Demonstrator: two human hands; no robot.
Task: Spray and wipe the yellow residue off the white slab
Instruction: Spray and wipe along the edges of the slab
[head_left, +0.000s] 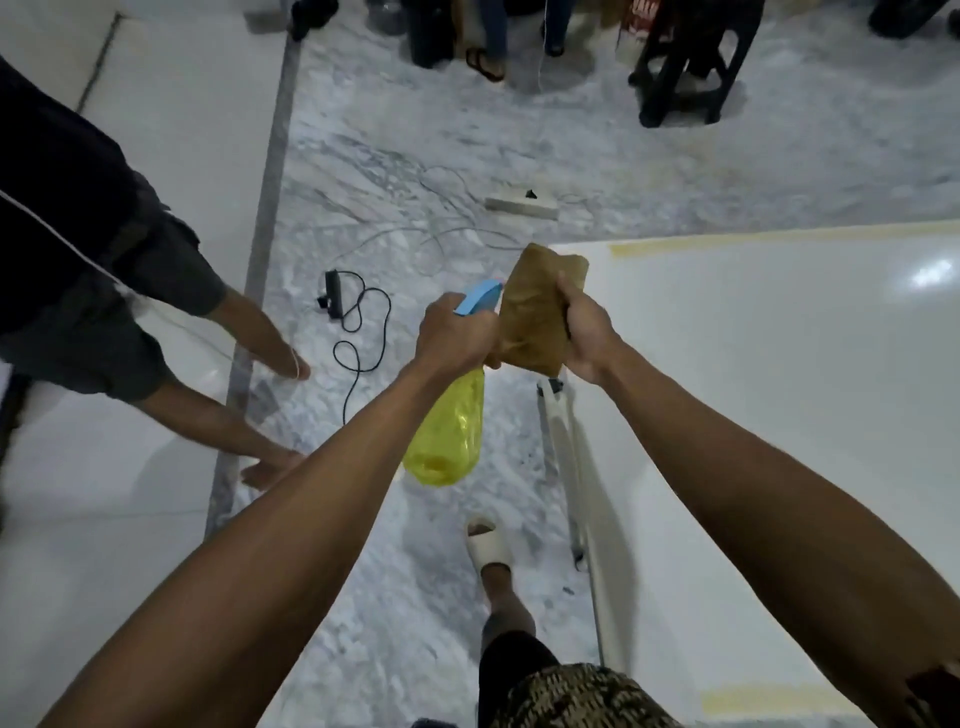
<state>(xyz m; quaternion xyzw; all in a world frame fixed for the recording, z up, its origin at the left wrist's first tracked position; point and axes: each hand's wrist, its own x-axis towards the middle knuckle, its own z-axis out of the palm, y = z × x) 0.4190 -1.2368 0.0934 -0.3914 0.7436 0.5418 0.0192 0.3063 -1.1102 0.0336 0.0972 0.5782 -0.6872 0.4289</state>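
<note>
I see my left hand (453, 335) with fingers curled round the neck of the yellow spray bottle (448, 437), its blue nozzle (479, 297) touching the brown cloth (540, 312); my right hand (584, 332) pinches that cloth over the white slab's (769, 364) corner; yellow residue (779, 243) streaks its far edge.

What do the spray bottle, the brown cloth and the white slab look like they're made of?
The spray bottle looks like thin translucent yellow plastic, since light shows through it, with an opaque blue plastic head. The brown cloth seems a soft matte fabric: it folds and creases in the right hand. The white slab looks like polished stone or a glossy composite, given its sharp light reflection; which one is unclear.
</note>
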